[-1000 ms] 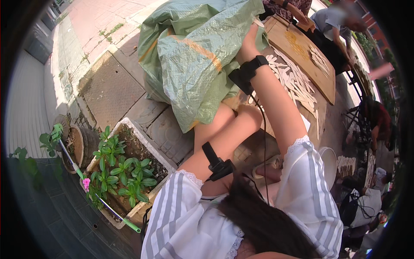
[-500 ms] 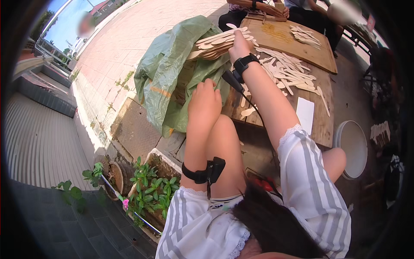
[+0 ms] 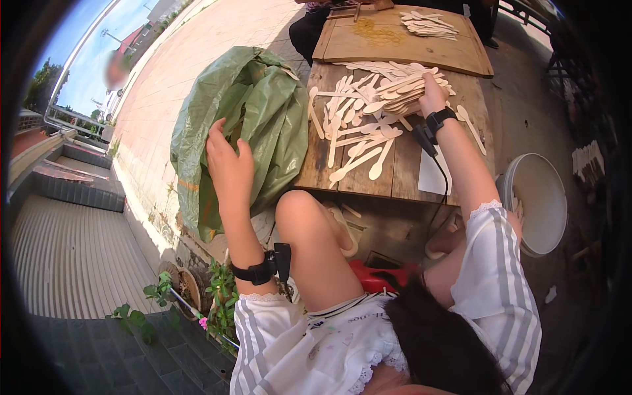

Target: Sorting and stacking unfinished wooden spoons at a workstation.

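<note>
A thick bunch of wooden spoons (image 3: 403, 94) is gripped in my right hand (image 3: 432, 97), just over the table's loose pile. More wooden spoons (image 3: 355, 143) lie scattered at odd angles on the plank table (image 3: 401, 172). My left hand (image 3: 229, 161) rests against the crumpled green plastic bag (image 3: 270, 112), thumb and fingers apart, with nothing held. The bag stands left of the table; its inside is mostly hidden by folds.
Across the table lies a wooden board (image 3: 395, 49) with yellow rubber bands (image 3: 378, 31) and another stack of spoons (image 3: 429, 25). A white bucket (image 3: 536, 204) stands at right. A person in dark trousers (image 3: 306, 33) sits beyond. Plants (image 3: 220, 296) grow lower left.
My right hand has carried the bunch of spoons from the bag's mouth rightward over the table pile. My left hand has moved left along the bag, its fingers spreading.
</note>
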`<state>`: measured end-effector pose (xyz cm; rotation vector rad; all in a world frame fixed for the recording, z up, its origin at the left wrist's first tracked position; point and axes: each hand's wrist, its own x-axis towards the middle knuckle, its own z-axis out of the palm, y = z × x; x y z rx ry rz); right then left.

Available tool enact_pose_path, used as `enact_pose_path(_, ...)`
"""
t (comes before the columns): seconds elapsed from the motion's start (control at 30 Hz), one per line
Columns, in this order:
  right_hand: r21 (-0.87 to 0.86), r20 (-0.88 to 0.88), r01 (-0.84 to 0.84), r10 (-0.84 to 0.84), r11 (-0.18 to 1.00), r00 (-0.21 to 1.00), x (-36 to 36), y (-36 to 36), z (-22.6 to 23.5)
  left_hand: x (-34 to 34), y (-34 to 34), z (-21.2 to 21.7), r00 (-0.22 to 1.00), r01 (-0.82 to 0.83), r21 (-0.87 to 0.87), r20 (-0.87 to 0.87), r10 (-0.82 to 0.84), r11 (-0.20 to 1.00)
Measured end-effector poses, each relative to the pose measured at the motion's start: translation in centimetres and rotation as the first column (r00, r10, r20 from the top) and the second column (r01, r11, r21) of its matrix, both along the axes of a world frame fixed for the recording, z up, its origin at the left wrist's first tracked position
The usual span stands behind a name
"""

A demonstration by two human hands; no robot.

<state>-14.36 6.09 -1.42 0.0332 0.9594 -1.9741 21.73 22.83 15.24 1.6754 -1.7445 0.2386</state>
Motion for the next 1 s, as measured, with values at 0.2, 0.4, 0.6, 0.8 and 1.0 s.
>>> enact_pose_path(0.2,0.120,-0.059,-0.251,0.259,0.961,0.964,-3.0,-1.8,-6.7,6.8,-6.6,-1.3,0.921,-0.344,0.474,0.337,0.193,0.811)
enact_pose_path(0.4,0.119,-0.225,-0.584,0.595,0.803,0.772,-1.4,-0.4,-4.4,14.1,-11.4,-5.9,0.968,-0.238,0.834,0.247,0.050,0.497)
enact_pose_path(0.6,0.399,-0.412,-0.526,0.659,0.751,0.629,-1.5,4.1,-2.1,15.3,-12.1,-7.4,0.981,-0.190,0.891,0.190,0.041,0.413)
enact_pose_path(0.8,0.288,-0.745,-0.285,0.402,0.914,0.533,-2.7,8.1,-1.2,16.4,-14.9,-10.5,0.983,-0.078,0.904,0.000,0.181,0.419)
enact_pose_path(1.0,0.105,-0.715,-0.501,0.416,0.859,0.562,0.8,19.9,8.0,20.1,-18.3,-15.8,0.950,-0.226,0.745,0.027,0.310,0.628)
